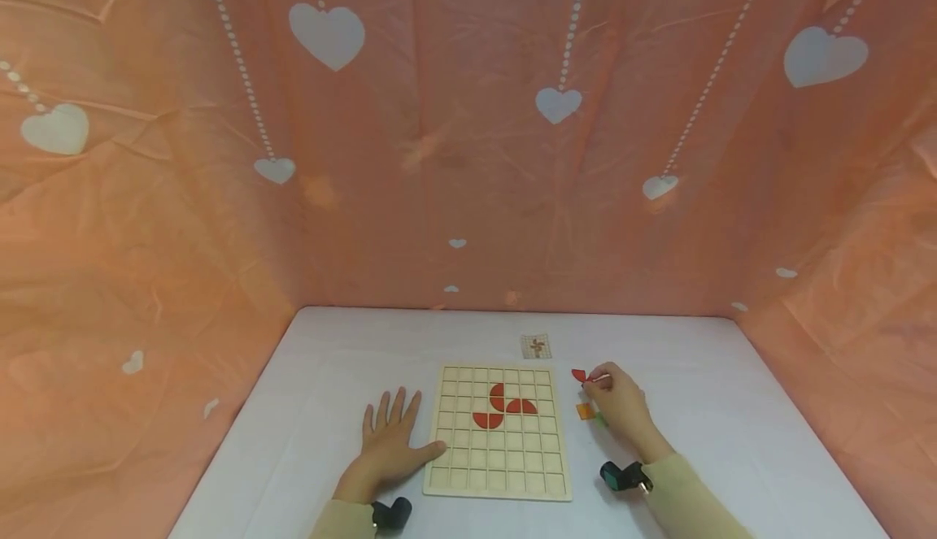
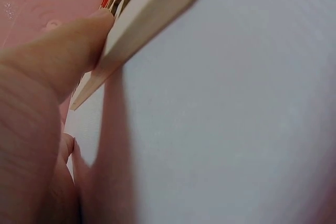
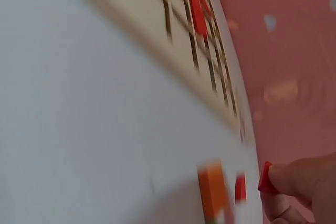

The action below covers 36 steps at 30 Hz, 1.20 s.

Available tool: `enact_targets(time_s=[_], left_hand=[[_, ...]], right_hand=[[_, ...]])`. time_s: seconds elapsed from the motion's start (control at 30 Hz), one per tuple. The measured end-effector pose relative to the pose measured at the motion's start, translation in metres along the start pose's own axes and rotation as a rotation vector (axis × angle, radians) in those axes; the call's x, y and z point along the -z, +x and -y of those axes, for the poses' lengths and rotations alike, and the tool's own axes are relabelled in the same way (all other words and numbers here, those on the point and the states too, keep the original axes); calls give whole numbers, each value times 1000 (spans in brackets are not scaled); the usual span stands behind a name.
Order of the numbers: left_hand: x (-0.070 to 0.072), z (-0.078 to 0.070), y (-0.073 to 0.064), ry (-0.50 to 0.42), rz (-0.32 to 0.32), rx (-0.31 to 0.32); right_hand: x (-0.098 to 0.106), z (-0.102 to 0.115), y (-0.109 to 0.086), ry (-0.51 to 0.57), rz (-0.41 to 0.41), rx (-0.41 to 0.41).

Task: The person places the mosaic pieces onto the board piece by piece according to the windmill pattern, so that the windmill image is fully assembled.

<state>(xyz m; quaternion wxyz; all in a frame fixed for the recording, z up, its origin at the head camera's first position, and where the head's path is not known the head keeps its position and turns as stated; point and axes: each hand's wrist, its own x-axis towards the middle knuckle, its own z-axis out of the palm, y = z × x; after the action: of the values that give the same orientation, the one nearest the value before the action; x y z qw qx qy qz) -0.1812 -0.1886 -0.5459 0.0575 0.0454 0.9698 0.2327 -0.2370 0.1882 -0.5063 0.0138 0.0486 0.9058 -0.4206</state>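
Observation:
A wooden grid board (image 1: 505, 482) lies on the white table, with red quarter-round tiles (image 1: 487, 420) set in its middle squares. My left hand (image 1: 388, 445) has its fingers spread on the table to the left, the thumb resting on the board's edge. Beyond the board's right side, my right hand (image 1: 621, 402) pinches a red tile (image 3: 266, 178) between thumb and finger. Another red tile (image 3: 240, 187) is near those fingertips. Closer to me, an orange square tile (image 1: 584, 411) and a green piece (image 1: 601, 419) lie beside the right hand, the green one partly hidden.
A small pattern card (image 1: 537, 346) lies behind the board's far edge. The white table (image 1: 351, 344) is walled by orange cloth (image 1: 468, 157) printed with hearts. Each wrist carries a black camera (image 1: 622, 475).

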Motion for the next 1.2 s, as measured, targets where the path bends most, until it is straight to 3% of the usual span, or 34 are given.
enact_targets(time_s=[0.3, 0.5, 0.9, 1.2], left_hand=[[0, 1, 0, 8, -7, 1], [-1, 1, 1, 9, -9, 3], [1, 0, -1, 2, -8, -9], [3, -2, -3, -11, -9, -9]], right_hand=[[-48, 31, -27, 35, 82, 151], [-67, 42, -35, 43, 151, 242], [-85, 46, -38, -16, 165, 332], [-90, 47, -38, -51, 163, 345]])
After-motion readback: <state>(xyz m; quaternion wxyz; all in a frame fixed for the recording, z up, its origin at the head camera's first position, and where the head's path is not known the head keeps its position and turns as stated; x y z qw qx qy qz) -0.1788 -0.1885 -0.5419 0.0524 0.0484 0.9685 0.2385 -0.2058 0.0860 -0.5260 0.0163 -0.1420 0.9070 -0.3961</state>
